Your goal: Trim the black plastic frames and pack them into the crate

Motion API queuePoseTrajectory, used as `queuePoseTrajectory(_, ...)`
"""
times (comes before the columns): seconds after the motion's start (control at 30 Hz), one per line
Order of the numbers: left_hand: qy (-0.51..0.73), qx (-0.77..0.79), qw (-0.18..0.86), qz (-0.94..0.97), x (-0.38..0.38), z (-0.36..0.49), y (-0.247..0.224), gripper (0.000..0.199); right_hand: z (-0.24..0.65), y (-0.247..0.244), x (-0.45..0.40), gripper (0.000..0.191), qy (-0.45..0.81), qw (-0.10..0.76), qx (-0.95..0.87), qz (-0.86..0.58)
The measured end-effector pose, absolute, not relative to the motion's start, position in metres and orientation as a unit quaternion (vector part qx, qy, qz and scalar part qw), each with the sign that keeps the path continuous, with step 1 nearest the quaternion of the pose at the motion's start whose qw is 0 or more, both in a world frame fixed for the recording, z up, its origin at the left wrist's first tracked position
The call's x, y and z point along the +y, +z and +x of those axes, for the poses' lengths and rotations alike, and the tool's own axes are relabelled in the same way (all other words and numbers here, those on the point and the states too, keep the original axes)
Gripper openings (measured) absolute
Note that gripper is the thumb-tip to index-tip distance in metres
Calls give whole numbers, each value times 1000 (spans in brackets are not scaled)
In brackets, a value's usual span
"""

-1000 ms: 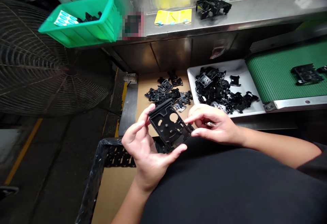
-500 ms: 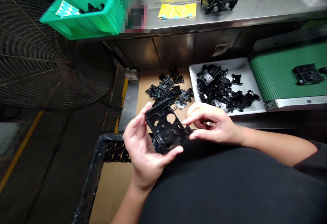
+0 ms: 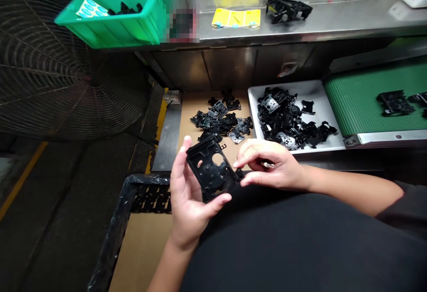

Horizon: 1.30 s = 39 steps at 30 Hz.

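Observation:
My left hand (image 3: 187,194) cradles a black plastic frame (image 3: 210,170) with round holes, its fingers behind it and the thumb on its lower edge. The fingertips of my right hand (image 3: 270,165) pinch the frame's right corner. A small silver item shows among those fingers, too small to identify. Beyond the hands, loose black plastic parts (image 3: 216,121) lie heaped on a cardboard sheet (image 3: 196,105). More fill a white tray (image 3: 315,90) to the right.
A green conveyor belt (image 3: 353,105) carries black parts at right. Above stand a steel shelf (image 3: 336,21) with a black part and yellow sheet (image 3: 235,18), and a green bin (image 3: 113,32). A plastic-lined crate (image 3: 143,198) sits below my hands; a fan (image 3: 60,70) stands left.
The black frame has turned in my hands and shifted left, with my left hand following. The part on the belt has moved slightly left, and the whole view has drifted.

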<state>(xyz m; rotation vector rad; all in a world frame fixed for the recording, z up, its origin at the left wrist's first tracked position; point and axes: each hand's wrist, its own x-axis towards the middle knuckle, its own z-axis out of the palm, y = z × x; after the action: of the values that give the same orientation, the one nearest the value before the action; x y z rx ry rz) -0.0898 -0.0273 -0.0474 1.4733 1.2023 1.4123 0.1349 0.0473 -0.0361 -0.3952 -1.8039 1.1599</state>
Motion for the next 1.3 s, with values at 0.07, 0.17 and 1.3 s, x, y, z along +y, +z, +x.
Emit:
queuePoseTrajectory(0.07,562,460,440,529,-31,-94,-51,109,128,-38,49,25,465,450,-743,-171)
queuePoseTrajectory(0.17,582,425,534,443,-38,-101,-58,100,113,-42,52,24,442,433,-766,-174)
queuePoseTrajectory(1.3,129,941,259,173,-210,-364,-436,54,-5,-178,79,20,391,67,-851,-343)
